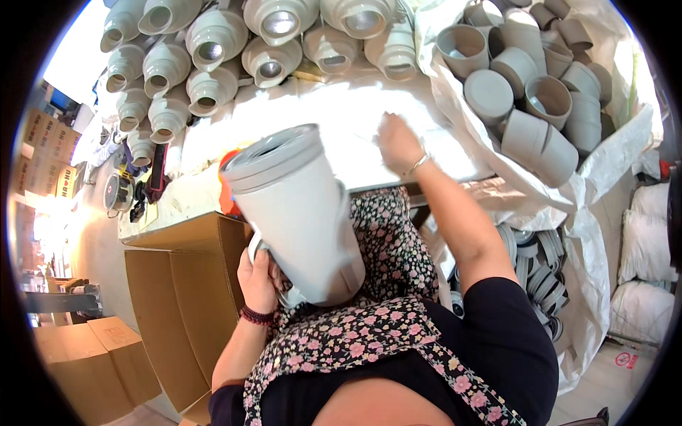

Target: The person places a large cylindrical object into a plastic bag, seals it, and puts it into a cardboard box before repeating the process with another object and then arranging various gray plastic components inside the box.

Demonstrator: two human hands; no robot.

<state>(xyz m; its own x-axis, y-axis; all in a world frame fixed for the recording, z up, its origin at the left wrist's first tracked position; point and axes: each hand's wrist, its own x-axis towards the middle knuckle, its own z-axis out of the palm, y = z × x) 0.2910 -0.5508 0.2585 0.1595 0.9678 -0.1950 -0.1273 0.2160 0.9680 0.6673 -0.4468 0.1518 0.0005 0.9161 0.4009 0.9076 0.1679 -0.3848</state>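
A large pale-grey insulated jug (298, 220) leans to the left in front of my apron. Its darker grey lid (273, 160) sits on top, with a dark opening in it. My left hand (257, 284) is closed round the jug's handle (256, 245), low on its left side. Out over the white tabletop (341, 106), my right hand (399, 144) is apart from the jug. Its fingers are blurred and washed out by glare, so I cannot make out whether they hold anything.
Several glossy grey jug bodies (217, 39) are stacked on their sides at the back left. A white sack (490, 153) of grey cups and lids (489, 96) stands at the right. Below it lie ring-shaped lids (543, 266). An open cardboard box (167, 312) is at my left.
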